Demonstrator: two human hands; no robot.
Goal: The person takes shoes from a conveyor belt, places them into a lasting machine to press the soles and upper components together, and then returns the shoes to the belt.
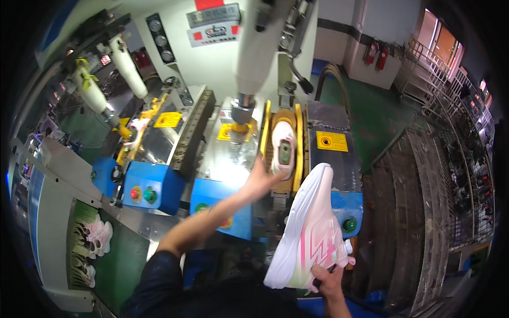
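Note:
A white and pink sneaker [282, 149] sits upright in the press bay, toe pointing away, between two yellow side pads [297, 147]. At its heel is my left hand [264, 177], thumb and fingers spread around the near end; whether it grips the shoe I cannot tell. Closer to me, my right hand [330, 280] holds a second pink and white sneaker [312, 234] by its ankle opening, toe up, with its white sole facing left. A dark piece shows at the fingers of that hand.
Blue control boxes with red and green buttons [349, 224] line the machine's front. A metal press arm [243, 107] hangs left of the bay. Further left, another station holds a pink shoe [137, 131]. More shoes [97, 234] lie on a green conveyor; a metal rack [421, 198] stands right.

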